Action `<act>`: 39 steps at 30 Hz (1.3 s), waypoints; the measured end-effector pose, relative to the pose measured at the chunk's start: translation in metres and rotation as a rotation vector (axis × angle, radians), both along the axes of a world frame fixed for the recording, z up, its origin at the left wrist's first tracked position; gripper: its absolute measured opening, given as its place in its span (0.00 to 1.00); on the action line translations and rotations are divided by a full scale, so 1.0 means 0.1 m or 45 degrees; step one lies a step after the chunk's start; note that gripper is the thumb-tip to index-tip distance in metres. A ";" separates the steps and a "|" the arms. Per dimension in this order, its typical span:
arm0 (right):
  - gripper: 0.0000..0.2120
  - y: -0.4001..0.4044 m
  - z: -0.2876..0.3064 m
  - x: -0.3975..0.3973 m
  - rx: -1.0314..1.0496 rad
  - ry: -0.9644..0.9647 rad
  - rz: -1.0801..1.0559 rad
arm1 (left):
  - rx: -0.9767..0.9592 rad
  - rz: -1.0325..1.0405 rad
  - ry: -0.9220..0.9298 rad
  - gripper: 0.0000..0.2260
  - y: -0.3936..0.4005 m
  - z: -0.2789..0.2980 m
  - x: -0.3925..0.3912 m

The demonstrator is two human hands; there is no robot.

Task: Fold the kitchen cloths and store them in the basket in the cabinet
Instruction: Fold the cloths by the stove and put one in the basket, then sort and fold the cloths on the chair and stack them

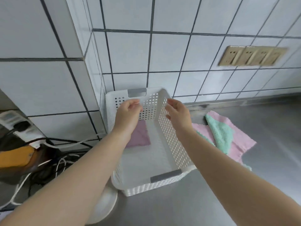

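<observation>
Both hands over white basket [164, 141] on steel bench [244, 193]. Left hand [128, 114] loosely curled, holding nothing; right hand [178, 114] relaxed, fingers apart. Folded purple cloth [140, 136] inside basket; pink and green cloths [228, 136] unfolded just right of it.

**A:** quick colour rundown, using the basket [164, 132] as anchor: it's white plastic, walls dotted with little holes, grey handle grips at both ends. Inside lies a folded cloth [140, 136], dusty mauve-purple.

**B:** and right of the basket?

**A:** pink cloth [241, 141] with a mint-green cloth [221, 134] lying on it, on a dull silver steel counter [268, 160]. Behind the basket, white wall tiles [130, 51] with dark grey grout, plus a beige-gold socket strip [252, 55].
</observation>
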State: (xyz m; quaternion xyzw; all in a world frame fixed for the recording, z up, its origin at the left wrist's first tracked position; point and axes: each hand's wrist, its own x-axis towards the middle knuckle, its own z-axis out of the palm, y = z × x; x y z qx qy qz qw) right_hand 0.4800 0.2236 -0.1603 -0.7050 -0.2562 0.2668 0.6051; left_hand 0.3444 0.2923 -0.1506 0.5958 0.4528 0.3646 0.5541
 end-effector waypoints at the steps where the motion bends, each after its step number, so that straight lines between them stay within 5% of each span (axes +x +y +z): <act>1: 0.10 -0.11 0.07 -0.08 0.038 0.008 -0.056 | 0.007 -0.067 -0.016 0.07 -0.08 0.06 -0.05; 13: 0.14 -1.60 0.30 -1.44 0.145 -0.140 -0.653 | 0.136 -0.968 -0.101 0.04 -1.15 0.32 -0.82; 27: 0.15 -4.35 -0.33 -2.86 -0.195 -0.088 -1.450 | 0.176 -1.928 0.013 0.06 -3.39 -0.62 -1.22; 39: 0.13 -6.28 -0.90 -3.41 -0.207 0.130 -1.575 | 0.125 -2.003 0.188 0.06 -5.06 -1.10 -1.43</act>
